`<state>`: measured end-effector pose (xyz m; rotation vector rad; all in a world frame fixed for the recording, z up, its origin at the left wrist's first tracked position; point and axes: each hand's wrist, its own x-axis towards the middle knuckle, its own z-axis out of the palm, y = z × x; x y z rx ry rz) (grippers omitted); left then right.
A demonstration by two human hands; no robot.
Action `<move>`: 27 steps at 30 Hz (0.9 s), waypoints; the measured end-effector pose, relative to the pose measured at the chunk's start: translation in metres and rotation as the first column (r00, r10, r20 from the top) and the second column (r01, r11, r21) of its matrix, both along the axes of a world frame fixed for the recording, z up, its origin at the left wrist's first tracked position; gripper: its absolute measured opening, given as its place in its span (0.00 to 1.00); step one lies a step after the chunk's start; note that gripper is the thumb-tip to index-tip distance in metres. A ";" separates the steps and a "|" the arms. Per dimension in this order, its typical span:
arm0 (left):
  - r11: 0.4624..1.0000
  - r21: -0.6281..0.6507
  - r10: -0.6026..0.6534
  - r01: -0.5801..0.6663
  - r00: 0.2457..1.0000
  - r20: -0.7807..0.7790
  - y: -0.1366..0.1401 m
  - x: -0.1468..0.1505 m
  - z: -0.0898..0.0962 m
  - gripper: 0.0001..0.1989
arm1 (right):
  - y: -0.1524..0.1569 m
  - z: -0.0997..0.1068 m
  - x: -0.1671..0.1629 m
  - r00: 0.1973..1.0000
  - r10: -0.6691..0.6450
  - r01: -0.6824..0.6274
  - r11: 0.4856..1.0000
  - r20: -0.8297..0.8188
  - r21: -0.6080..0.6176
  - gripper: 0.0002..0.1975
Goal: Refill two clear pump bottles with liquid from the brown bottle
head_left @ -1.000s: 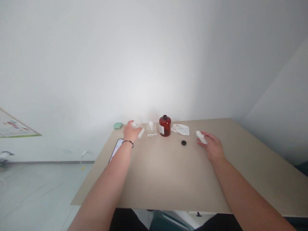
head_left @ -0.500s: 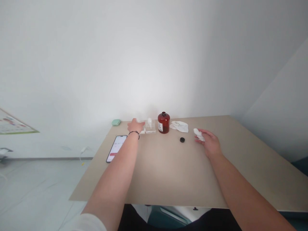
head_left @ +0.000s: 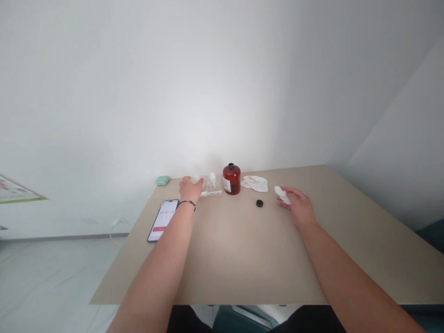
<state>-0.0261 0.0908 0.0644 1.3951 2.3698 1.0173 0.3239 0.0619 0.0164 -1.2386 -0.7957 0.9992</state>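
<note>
At the table's far left, my left hand is closed round the left end of a low clear box with compartments. Some of its fingertips are hidden behind the hand. A white tuft sticks up from the box's right part. Over the right side of the table, my right hand pinches a crumpled white tissue between thumb and fingers. Between the hands an uncapped amber bottle with a white label stands upright. A small black cap lies in front of it to the right.
A flattened white tissue lies right of the bottle. Left of my forearm is a phone showing a timer. A small green case sits at the far left corner, and the wall rises behind the table.
The view has shifted slightly. My left hand has drawn a little back towards me and left, uncovering more of the clear box. My right hand keeps the tissue in about the same place.
</note>
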 end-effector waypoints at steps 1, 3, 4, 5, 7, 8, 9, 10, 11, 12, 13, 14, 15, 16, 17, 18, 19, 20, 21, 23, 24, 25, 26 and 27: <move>1.000 0.031 0.003 -0.003 1.000 -0.022 -0.004 0.003 0.002 0.31 | 0.000 0.000 0.000 1.000 0.004 -0.004 1.000 0.003 -0.003 0.11; 0.994 0.108 -0.010 0.018 0.997 -0.073 -0.011 0.013 0.006 0.36 | 0.000 0.001 -0.001 1.000 0.005 -0.005 1.000 0.014 -0.014 0.11; 0.982 0.173 -0.056 0.078 0.990 -0.130 -0.013 0.019 0.009 0.37 | 0.000 0.001 -0.001 1.000 0.004 -0.004 1.000 0.022 -0.020 0.11; 0.967 0.204 -0.116 0.149 0.979 -0.166 -0.014 0.027 0.012 0.39 | 0.000 0.001 -0.001 1.000 0.004 -0.004 1.000 0.030 -0.026 0.11; 0.940 0.201 -0.238 0.275 0.953 -0.189 -0.014 0.045 0.020 0.43 | 0.000 0.000 -0.001 0.999 0.008 -0.007 1.000 0.042 -0.026 0.11; 0.930 0.186 -0.284 0.318 0.940 -0.187 -0.012 0.054 0.024 0.45 | -0.001 0.000 -0.001 0.999 0.013 -0.012 1.000 0.044 -0.021 0.12; 0.924 0.165 -0.316 0.345 0.931 -0.180 -0.010 0.063 0.027 0.48 | -0.001 0.000 -0.001 0.999 0.016 -0.016 1.000 0.046 -0.016 0.12; 0.917 0.141 -0.346 0.372 0.921 -0.178 -0.008 0.071 0.030 0.51 | -0.001 -0.001 -0.001 0.999 0.019 -0.018 1.000 0.046 -0.011 0.12; 0.910 0.115 -0.375 0.398 0.910 -0.177 -0.005 0.079 0.033 0.54 | -0.002 -0.002 0.000 0.999 0.019 -0.018 1.000 0.047 -0.008 0.12; 0.904 0.088 -0.400 0.418 0.900 -0.174 -0.002 0.085 0.034 0.55 | -0.002 -0.002 0.000 0.999 0.019 -0.018 1.000 0.048 -0.007 0.12; 0.897 0.065 -0.421 0.437 0.891 -0.171 0.001 0.090 0.034 0.57 | -0.002 -0.003 0.000 0.999 0.021 -0.021 1.000 0.050 -0.007 0.13; 0.893 0.050 -0.434 0.447 0.885 -0.167 0.004 0.095 0.034 0.57 | -0.002 -0.003 0.000 0.998 0.023 -0.023 1.000 0.053 -0.009 0.13; 0.890 0.044 -0.441 0.453 0.883 -0.162 0.005 0.098 0.033 0.56 | -0.001 -0.004 0.000 0.998 0.027 -0.026 1.000 0.059 -0.011 0.13; 0.889 0.047 -0.443 0.455 0.882 -0.158 0.007 0.101 0.032 0.55 | -0.001 -0.004 0.000 0.997 0.031 -0.030 0.999 0.068 -0.012 0.13; 0.889 0.059 -0.441 0.454 0.884 -0.153 0.007 0.104 0.032 0.54 | -0.001 -0.004 -0.001 0.996 0.034 -0.033 0.999 0.077 -0.013 0.13; 0.888 0.076 -0.441 0.454 0.886 -0.145 0.006 0.105 0.032 0.53 | -0.001 -0.004 -0.001 0.996 0.036 -0.035 0.999 0.085 -0.015 0.13; 0.884 0.099 -0.444 0.457 0.887 -0.129 0.004 0.107 0.033 0.52 | -0.001 -0.005 -0.001 0.995 0.035 -0.033 0.999 0.091 -0.016 0.12; 0.876 0.129 -0.455 0.465 0.885 -0.101 0.001 0.107 0.035 0.52 | 0.000 -0.005 -0.002 0.995 0.034 -0.033 0.999 0.092 -0.017 0.12; 0.865 0.164 -0.472 0.474 0.880 -0.056 -0.004 0.107 0.036 0.52 | 0.000 -0.005 -0.002 0.995 0.034 -0.033 0.999 0.091 -0.016 0.13; 0.834 0.256 -0.524 0.489 0.847 0.087 -0.016 0.105 0.039 0.51 | 0.000 -0.005 -0.001 0.995 0.036 -0.035 0.999 0.088 -0.013 0.13; 0.827 0.309 -0.537 0.469 0.822 0.191 -0.023 0.102 0.039 0.51 | 0.001 -0.005 0.000 0.995 0.037 -0.036 0.999 0.089 -0.012 0.13; 0.827 0.345 -0.543 0.443 0.789 0.287 -0.031 0.098 0.038 0.50 | 0.001 -0.005 0.000 0.995 0.037 -0.036 0.999 0.091 -0.012 0.14; 0.824 0.369 -0.553 0.430 0.751 0.361 -0.038 0.093 0.036 0.49 | 0.001 -0.005 0.000 0.995 0.035 -0.034 0.999 0.095 -0.014 0.14; 0.821 0.390 -0.561 0.416 0.711 0.423 -0.045 0.087 0.033 0.47 | 0.001 -0.004 0.000 0.994 0.032 -0.031 0.999 0.103 -0.018 0.14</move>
